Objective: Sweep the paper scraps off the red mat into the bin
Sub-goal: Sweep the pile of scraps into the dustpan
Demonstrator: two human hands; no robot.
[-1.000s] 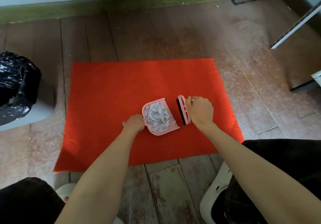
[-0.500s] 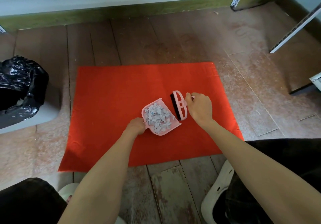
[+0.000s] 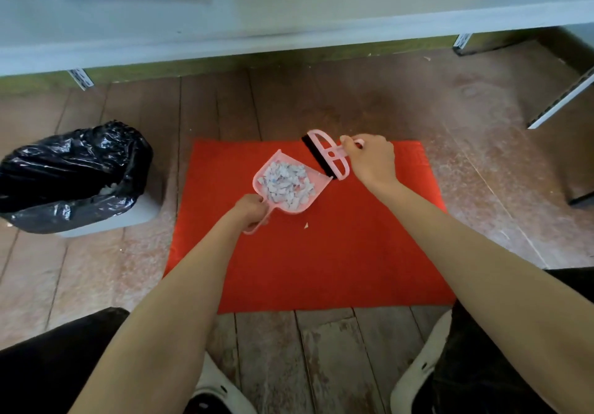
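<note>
Fingers of my left hand (image 3: 252,209) curled tight round the handle of the pink dustpan (image 3: 300,204). Fingers of my right hand (image 3: 373,159) pinching the thin handle of the pink brush (image 3: 332,153), thumb on top.

Nearest me: both knees in black, a white shoe (image 3: 221,391) on the left and another (image 3: 414,378) on the right, standing on a worn plank floor (image 3: 321,349).

Next out: red mat (image 3: 337,253) flat on the floor, near edge just beyond the shoes. One small paper scrap (image 3: 306,225) loose on the mat, just beside the pan's rounded back.

Mid-mat: dustpan heaped with paper scraps (image 3: 286,182), pale with bits of blue and pink. Open mouth points away and to the right. Can't tell whether the pan rests on the mat or is held clear of it.

Beyond that: brush tilted, black bristles (image 3: 316,156) facing the pan's mouth, lower end at the pan's front lip. It sits over the mat's far edge.

Off to the left, apart from the mat: bin (image 3: 106,221), grey, lined with a black bag (image 3: 74,159), a few pale scraps visible inside.

Farthest: pale table (image 3: 289,12) across the top, with a slanted metal leg (image 3: 562,105) at right.
</note>
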